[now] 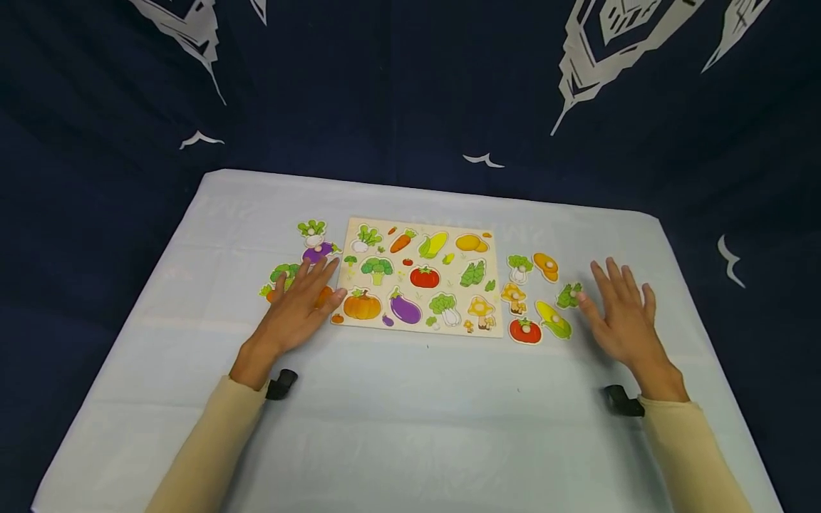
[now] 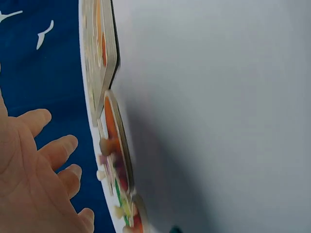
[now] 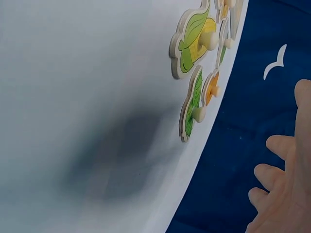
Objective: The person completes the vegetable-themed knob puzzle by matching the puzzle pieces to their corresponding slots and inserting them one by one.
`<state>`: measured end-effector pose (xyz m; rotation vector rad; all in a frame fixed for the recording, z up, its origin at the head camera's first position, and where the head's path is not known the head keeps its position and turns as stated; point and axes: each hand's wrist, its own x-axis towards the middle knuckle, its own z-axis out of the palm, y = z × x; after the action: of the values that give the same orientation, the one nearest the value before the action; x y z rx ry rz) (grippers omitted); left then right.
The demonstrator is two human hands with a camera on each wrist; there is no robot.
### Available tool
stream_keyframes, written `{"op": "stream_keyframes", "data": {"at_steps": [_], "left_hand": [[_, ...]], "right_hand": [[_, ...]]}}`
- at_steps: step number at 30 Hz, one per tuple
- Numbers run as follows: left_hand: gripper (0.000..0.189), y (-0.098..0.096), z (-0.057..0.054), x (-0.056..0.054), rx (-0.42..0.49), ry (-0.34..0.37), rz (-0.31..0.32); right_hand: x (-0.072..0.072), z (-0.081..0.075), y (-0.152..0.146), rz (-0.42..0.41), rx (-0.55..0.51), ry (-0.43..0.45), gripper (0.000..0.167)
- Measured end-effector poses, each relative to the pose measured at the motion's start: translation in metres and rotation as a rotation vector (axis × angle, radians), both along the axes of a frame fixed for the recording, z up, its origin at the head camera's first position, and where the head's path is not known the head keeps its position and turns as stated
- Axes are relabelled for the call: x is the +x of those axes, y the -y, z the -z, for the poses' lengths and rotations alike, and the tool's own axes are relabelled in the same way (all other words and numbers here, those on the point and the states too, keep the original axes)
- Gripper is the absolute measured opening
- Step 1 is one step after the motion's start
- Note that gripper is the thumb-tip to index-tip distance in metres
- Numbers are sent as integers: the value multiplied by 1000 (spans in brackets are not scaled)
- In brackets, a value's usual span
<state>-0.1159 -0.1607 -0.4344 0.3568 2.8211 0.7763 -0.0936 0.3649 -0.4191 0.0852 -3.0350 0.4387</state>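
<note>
A wooden vegetable puzzle board point(image 1: 450, 281) lies mid-table. My left hand point(image 1: 295, 306) hovers with fingers spread over loose knobbed pieces left of it, partly covering a pumpkin piece point(image 1: 324, 294) and a broccoli piece point(image 1: 284, 272). A turnip piece point(image 1: 313, 236) and an eggplant piece point(image 1: 316, 254) lie beyond its fingertips. To the right, my right hand point(image 1: 623, 324) is held above the table, fingers extended, its thumb beside a green-leafed piece point(image 1: 567, 296). Nearby are a corn piece point(image 1: 551, 320), tomato piece point(image 1: 525, 330), mushroom piece point(image 1: 514, 296), bok choy piece point(image 1: 519, 271) and potato piece point(image 1: 546, 266). Neither hand holds anything.
A white cloth point(image 1: 449, 434) covers the table. Behind it hangs a dark blue curtain point(image 1: 385, 92) with white patterns. Black wrist cameras sit on both wrists, the left camera point(image 1: 281, 385) and the right camera point(image 1: 622, 401).
</note>
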Motion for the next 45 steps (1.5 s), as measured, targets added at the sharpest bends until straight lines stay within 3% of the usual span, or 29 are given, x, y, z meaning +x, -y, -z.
{"op": "stream_keyframes", "data": {"at_steps": [15,26,37,45], "left_hand": [[75,-14,12,6,106,8,14],[66,-17,14,8,269,52,1],[58,-24,18,3,377,16,-1],[57,-30,19,1,392,11,-43]], "right_hand": [[5,1,6,-41,-39,-45,69],[10,4,14,-57,-100,-89,64],[11,4,23,-54,-191,-32,57],[13,8,28,-41,-204,-6,51]]}}
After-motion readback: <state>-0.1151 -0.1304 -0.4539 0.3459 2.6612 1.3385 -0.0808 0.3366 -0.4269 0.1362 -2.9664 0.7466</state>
